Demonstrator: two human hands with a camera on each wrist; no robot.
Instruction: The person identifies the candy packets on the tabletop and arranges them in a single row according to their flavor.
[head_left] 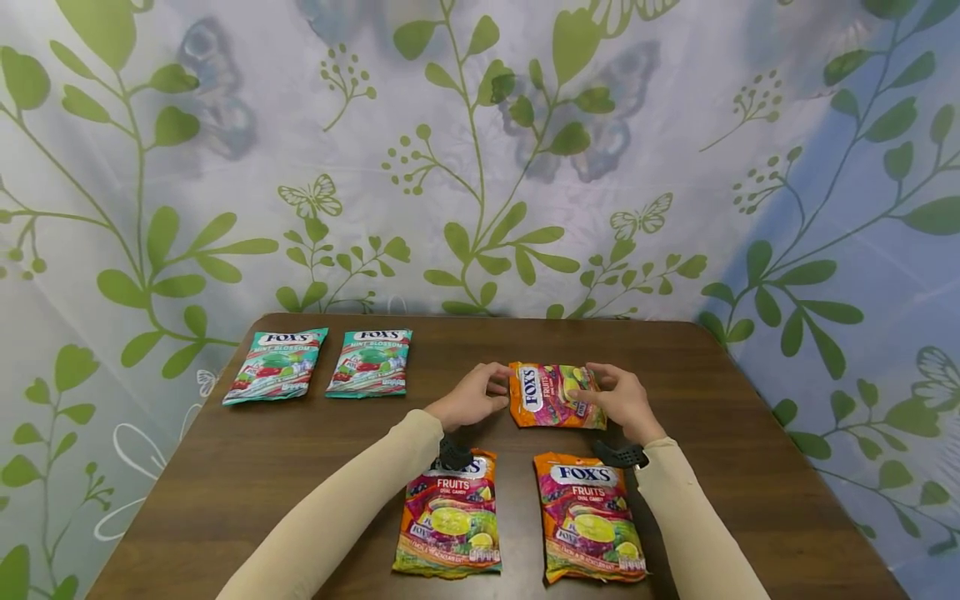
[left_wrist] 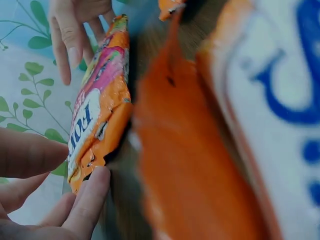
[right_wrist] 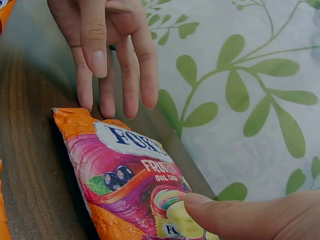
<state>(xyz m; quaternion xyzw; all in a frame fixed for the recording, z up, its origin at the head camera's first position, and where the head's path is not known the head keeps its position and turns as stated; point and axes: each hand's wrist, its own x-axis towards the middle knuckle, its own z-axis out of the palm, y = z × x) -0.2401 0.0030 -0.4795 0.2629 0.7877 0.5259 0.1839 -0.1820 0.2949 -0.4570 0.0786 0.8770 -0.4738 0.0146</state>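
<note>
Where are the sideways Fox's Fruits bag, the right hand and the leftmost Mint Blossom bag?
Sideways Fox's Fruits bag (head_left: pixel 555 395): head view, middle of its printed front.
Right hand (head_left: pixel 624 403): head view, back of the hand.
Leftmost Mint Blossom bag (head_left: pixel 277 367): head view, middle of its front.

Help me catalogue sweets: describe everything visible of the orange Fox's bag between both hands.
The orange and magenta, glossy plastic Fox's Fruits bag lies sideways, printed face up, on the dark wooden table: white label, dark berries, yellow candy. The right hand touches its front; the left hand flanks its label end.
</note>
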